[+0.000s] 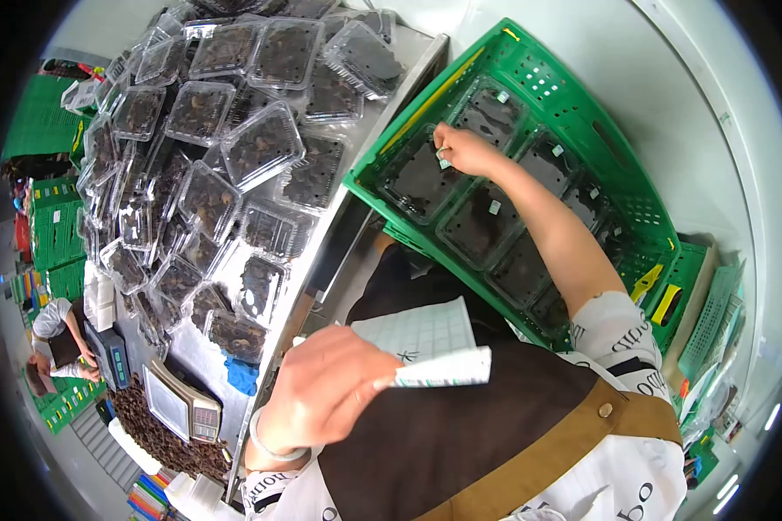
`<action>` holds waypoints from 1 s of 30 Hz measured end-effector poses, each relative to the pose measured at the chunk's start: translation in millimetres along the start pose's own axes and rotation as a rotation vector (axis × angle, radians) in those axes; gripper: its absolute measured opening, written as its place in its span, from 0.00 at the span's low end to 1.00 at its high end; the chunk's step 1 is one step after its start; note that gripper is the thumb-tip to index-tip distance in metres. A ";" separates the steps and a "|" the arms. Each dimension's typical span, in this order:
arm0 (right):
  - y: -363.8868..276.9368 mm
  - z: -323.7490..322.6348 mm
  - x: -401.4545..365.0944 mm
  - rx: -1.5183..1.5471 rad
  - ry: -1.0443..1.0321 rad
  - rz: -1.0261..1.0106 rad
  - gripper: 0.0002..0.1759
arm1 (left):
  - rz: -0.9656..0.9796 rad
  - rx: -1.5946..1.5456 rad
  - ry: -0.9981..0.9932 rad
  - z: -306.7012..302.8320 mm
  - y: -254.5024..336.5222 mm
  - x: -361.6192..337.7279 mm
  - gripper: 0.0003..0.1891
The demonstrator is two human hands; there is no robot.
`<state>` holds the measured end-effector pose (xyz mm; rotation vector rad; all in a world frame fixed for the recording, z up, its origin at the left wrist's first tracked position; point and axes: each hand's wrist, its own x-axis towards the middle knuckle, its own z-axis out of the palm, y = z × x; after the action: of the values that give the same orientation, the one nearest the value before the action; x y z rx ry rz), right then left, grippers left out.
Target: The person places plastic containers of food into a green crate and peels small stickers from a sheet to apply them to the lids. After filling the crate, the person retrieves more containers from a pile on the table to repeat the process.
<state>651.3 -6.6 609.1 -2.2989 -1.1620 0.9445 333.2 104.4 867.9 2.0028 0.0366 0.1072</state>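
My left hand, a bracelet at its wrist, grips a folded sheet of labels in front of my apron. The sheet has printed rows and a dark handwritten mark. My right hand is over the green crate, its fingertips pinched at a small white-green label. That label is at the lid of a clear plastic box with dark contents. Other clear boxes in the crate, such as this box, carry similar small labels on their lids. The fingertips partly hide the label.
To the left, a metal table bears a large heap of clear boxes with dark pieces inside. A scale, a blue cloth and loose dark pieces are lower down. Another person works at far left.
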 end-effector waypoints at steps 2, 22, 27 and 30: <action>-6.9 14.6 16.0 -0.360 0.015 0.098 0.21 | 0.090 0.007 0.036 -14.7 9.5 -5.2 0.04; -88.4 -20.3 -83.9 0.164 0.303 -0.287 0.11 | 0.514 0.700 0.463 -35.4 74.2 -83.5 0.08; -150.1 -8.4 -77.7 0.293 0.252 -0.479 0.11 | -0.111 1.458 1.024 -21.3 70.8 -145.2 0.10; -184.4 9.2 -73.0 0.497 0.007 -0.461 0.12 | -0.597 1.390 1.500 -28.9 40.5 -183.2 0.11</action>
<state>512.4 40.7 742.7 -1.5564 -1.2143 0.9139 147.3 99.8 905.8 2.5078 2.0949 1.4670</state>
